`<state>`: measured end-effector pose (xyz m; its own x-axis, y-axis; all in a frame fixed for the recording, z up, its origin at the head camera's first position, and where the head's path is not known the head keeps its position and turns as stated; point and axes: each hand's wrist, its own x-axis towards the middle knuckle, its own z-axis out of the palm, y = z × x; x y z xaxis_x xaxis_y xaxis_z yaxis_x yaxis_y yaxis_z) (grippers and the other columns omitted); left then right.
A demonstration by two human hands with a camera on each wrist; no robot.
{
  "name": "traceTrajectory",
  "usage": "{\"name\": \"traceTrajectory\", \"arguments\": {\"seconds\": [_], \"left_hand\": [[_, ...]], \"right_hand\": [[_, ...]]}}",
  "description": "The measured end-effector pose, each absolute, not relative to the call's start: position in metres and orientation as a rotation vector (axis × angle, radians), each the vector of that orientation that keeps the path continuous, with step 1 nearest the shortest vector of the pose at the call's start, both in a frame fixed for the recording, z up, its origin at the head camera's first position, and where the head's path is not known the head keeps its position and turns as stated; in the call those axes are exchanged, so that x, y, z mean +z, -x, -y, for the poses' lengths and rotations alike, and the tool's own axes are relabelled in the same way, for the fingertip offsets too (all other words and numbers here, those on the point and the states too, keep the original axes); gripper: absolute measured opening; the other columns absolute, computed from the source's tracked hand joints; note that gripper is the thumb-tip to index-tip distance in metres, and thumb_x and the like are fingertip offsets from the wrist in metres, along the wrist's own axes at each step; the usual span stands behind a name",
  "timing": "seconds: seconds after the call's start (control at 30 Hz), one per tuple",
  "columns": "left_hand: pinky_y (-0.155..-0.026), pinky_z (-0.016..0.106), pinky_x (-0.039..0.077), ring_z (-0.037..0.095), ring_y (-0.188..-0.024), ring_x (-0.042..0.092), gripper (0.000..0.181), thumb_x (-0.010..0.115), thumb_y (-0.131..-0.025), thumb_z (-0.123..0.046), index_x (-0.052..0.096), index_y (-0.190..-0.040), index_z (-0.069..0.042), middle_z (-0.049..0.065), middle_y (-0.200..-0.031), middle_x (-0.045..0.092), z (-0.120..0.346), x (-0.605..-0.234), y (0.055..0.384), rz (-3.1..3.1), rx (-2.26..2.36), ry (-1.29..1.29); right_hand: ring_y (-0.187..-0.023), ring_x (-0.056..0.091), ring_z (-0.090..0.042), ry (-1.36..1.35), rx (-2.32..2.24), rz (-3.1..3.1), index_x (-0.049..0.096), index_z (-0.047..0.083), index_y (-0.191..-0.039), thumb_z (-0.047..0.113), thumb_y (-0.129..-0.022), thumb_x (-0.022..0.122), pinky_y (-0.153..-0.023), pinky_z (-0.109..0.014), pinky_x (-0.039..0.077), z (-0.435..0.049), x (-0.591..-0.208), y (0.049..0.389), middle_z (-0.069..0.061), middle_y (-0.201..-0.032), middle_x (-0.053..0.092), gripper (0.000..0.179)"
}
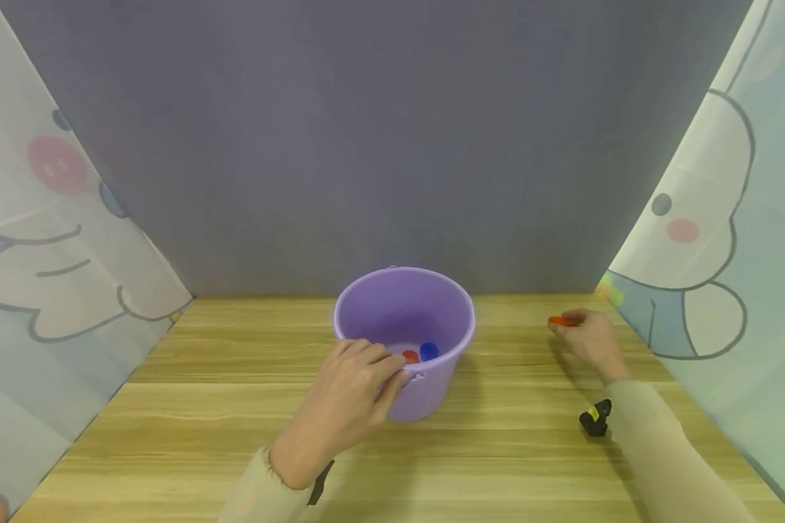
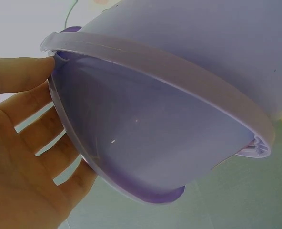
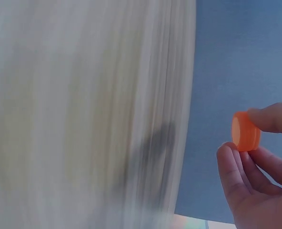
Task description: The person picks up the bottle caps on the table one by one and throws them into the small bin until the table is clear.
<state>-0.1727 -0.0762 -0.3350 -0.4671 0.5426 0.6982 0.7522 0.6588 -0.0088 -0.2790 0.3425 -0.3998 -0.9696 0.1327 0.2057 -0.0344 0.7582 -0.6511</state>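
A purple bucket [image 1: 402,301] stands upright on the wooden table. My left hand [image 1: 349,392] holds its near-left rim, thumb on one side and fingers on the other, as the left wrist view of the bucket [image 2: 141,133] also shows. Inside lie a red cap [image 1: 410,357] and a blue cap [image 1: 429,351], partly hidden by the near rim. Off to the right of the bucket, my right hand [image 1: 594,341] pinches an orange bottle cap [image 3: 246,132] between thumb and fingertips, raised above the tabletop.
The wooden tabletop [image 1: 235,378] reaches back to a dark grey wall [image 1: 392,145]. Cartoon-printed curtains flank it on the left [image 1: 59,218] and the right [image 1: 713,232]. A small black wrist device [image 1: 595,419] sits by my right sleeve.
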Motion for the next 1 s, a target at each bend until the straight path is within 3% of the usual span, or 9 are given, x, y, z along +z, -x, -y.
{"name": "traceTrajectory", "arguments": {"seconds": [0.4, 0.73, 1.0], "left_hand": [[-0.081, 0.037, 0.05, 0.016, -0.077, 0.06, 0.011, 0.07, -0.095, -0.025, 0.074, -0.09, -0.016, -0.006, -0.084, 0.067, 0.077, -0.336, 0.173, 2.186, -0.399, 0.996], [-0.082, 0.037, 0.05, 0.016, -0.078, 0.06, 0.01, 0.071, -0.095, -0.025, 0.073, -0.09, -0.017, -0.006, -0.084, 0.067, 0.077, -0.335, 0.173, 2.206, -0.397, 0.991], [-0.081, 0.037, 0.05, 0.016, -0.079, 0.06, 0.009, 0.071, -0.095, -0.024, 0.073, -0.09, -0.017, -0.006, -0.084, 0.067, 0.076, -0.334, 0.173, 2.208, -0.385, 0.992]], "right_hand": [[-0.101, 0.063, -0.039, 0.085, 1.136, 2.62, 0.059, -0.015, -0.128, 0.025, -0.096, 0.07, -0.075, -0.028, 0.049, -0.323, -0.399, 0.273, -0.033, -0.118, 0.063, 0.052], [-0.091, 0.063, -0.02, 0.091, 1.192, 2.534, 0.063, -0.011, -0.126, 0.022, -0.093, 0.074, -0.069, -0.013, 0.047, -0.308, -0.398, 0.271, -0.028, -0.114, 0.068, 0.048], [-0.099, 0.064, -0.028, 0.081, 1.25, 2.507, 0.063, -0.01, -0.128, 0.023, -0.094, 0.073, -0.07, -0.013, 0.048, -0.296, -0.398, 0.269, -0.028, -0.117, 0.067, 0.048]]}}
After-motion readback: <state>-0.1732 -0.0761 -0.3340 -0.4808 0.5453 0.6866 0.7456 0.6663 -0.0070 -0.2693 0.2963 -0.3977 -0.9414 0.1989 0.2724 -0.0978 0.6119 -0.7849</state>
